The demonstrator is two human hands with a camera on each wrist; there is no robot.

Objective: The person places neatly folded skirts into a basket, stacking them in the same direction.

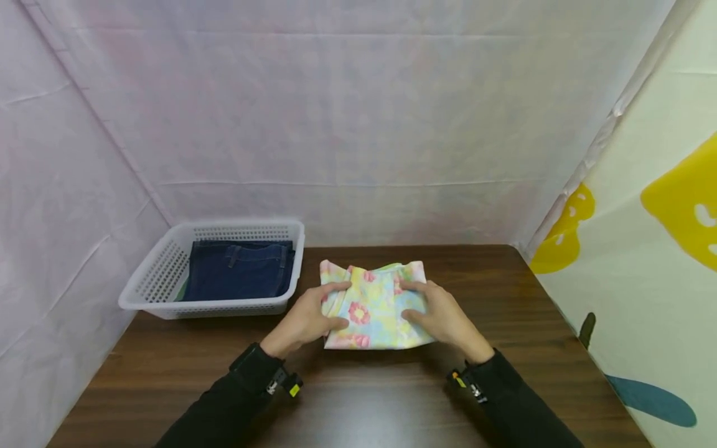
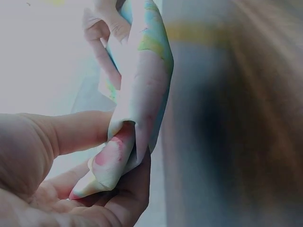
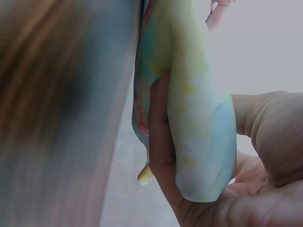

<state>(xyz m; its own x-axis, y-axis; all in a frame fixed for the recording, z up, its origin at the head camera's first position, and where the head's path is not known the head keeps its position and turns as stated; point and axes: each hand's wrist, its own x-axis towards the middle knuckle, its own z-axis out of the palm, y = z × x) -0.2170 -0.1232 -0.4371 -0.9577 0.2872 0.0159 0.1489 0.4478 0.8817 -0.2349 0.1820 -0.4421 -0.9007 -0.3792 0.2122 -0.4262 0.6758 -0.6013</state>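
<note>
A folded piece of fabric (image 1: 375, 311) with a pastel yellow, blue and pink flower print is spread between both hands in the head view. My left hand (image 1: 308, 317) grips its left side, thumb on the near face. In the left wrist view the folded layers (image 2: 144, 90) run between thumb and fingers, with a rolled corner tucked in the palm. On the right side, my right hand (image 1: 445, 314) grips the same fabric. One finger (image 3: 162, 127) slips between its layers in the right wrist view, while the thumb lies on the outer face.
A white plastic basket (image 1: 224, 306) stands at the back left of the brown wooden table (image 1: 487, 280). Folded dark blue denim (image 1: 241, 277) lies inside it. White cloth walls (image 1: 358, 124) rise behind and at the left; a patterned sheet (image 1: 644, 298) hangs on the right.
</note>
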